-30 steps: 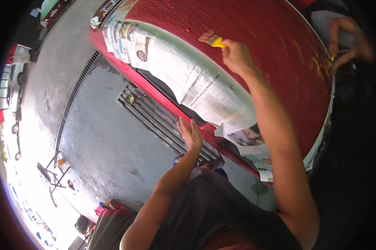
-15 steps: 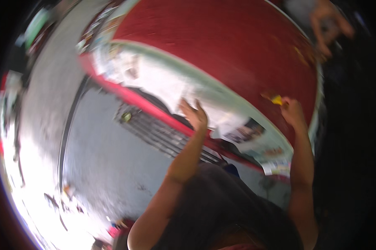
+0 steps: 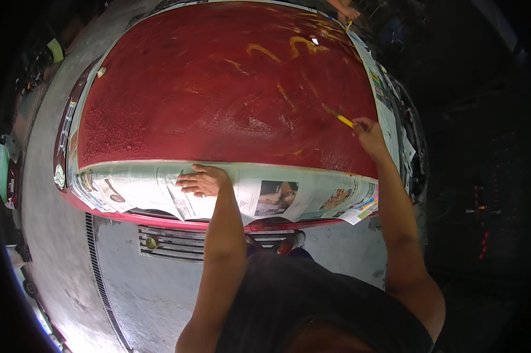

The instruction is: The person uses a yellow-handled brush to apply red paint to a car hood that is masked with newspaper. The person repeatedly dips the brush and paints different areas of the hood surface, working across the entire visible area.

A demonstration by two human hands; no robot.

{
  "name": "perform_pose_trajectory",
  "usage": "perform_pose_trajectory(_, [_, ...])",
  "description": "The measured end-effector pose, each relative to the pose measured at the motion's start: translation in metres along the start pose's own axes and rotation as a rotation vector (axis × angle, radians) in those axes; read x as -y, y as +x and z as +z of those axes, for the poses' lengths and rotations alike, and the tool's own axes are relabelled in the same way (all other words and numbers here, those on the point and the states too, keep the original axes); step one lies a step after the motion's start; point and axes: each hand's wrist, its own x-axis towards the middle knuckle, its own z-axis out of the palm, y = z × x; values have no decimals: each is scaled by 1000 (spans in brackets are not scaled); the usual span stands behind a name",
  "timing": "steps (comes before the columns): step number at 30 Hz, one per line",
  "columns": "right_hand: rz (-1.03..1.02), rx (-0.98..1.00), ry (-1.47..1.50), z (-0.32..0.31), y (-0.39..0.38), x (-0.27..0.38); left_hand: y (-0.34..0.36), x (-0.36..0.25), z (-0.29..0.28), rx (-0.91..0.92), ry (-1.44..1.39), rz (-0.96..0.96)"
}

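Observation:
A red car roof (image 3: 206,88) fills the upper middle, with rough patches and yellowish streaks. My right hand (image 3: 366,136) grips a yellow-handled brush (image 3: 343,119) near the roof's right side, bristles on or just over the red surface. My left hand (image 3: 200,182) lies open, fingers spread, on newspaper masking (image 3: 130,182) along the roof's near edge. Below the paper runs the car's red side (image 3: 130,217).
A co-worker's hand (image 3: 348,13) holds something thin and yellow at the far right corner. A slotted grate (image 3: 171,249) with a small round tin (image 3: 152,242) lies below the car on grey floor (image 3: 142,294). Other vehicles (image 3: 9,173) stand along the left.
The view has swung round so the roof lies crosswise. My left hand has come down onto the newspaper, and my right hand with the brush has moved toward the roof's right side.

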Motion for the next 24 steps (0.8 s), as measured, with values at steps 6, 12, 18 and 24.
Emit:
perform_pose_trajectory(6, [91, 57, 257, 31, 137, 5, 0, 4, 7, 1, -12, -14])
perform_pose_trajectory(12, [-150, -93, -104, 86, 309, 31, 3, 6, 13, -17, -32, -51])
perform_pose_trajectory(18, [-102, -91, -283, 121, 422, 60, 5, 7, 16, -64, -12, -14])
perform_pose_trajectory(24, [-332, 98, -574, 131, 426, 66, 7, 11, 18, -75, 11, -8])
